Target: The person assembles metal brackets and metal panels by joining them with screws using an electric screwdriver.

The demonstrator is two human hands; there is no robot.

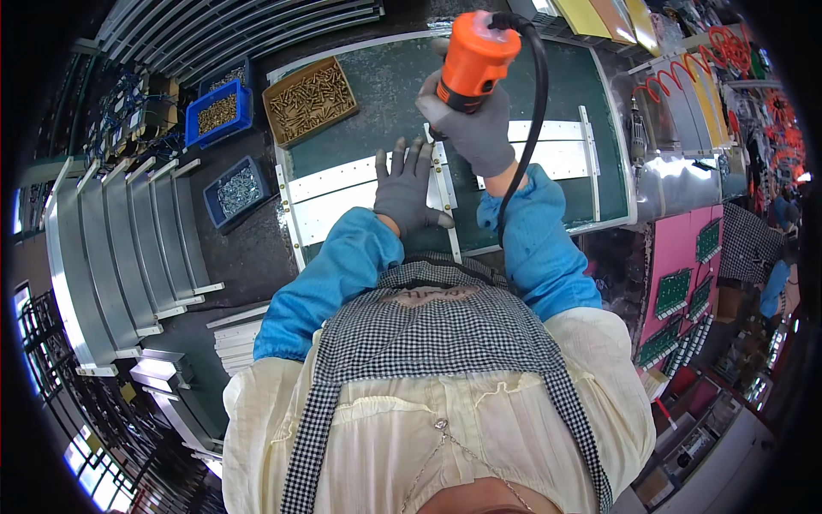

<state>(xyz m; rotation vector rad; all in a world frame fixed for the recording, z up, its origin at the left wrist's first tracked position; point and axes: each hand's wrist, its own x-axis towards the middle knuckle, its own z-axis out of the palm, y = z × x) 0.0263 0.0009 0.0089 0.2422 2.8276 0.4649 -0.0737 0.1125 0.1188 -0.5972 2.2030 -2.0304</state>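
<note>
My right hand (pixel 481 128), in a grey glove, is wrapped round an orange-and-black corded power tool (pixel 478 62), which looks like an electric screwdriver. Its black cable (pixel 539 94) hangs down past my wrist. The tool's working end is mostly hidden by the hand, over the middle of a metal frame. My left hand (pixel 408 187), gloved too, lies flat with fingers spread on the frame's silver panels (pixel 330 214). A narrow cross strip with holes (pixel 443 184) runs beside its thumb. Another strip (pixel 589 163) crosses the frame's right end.
On the green worktop (pixel 385 77) stands a cardboard box of brass-coloured screws (pixel 310 98). Left of it are a blue bin of similar screws (pixel 217 116) and one of silvery fasteners (pixel 237 193). Slatted metal frames (pixel 128 257) stand further left; a pink board with green circuit boards (pixel 676 283) lies right.
</note>
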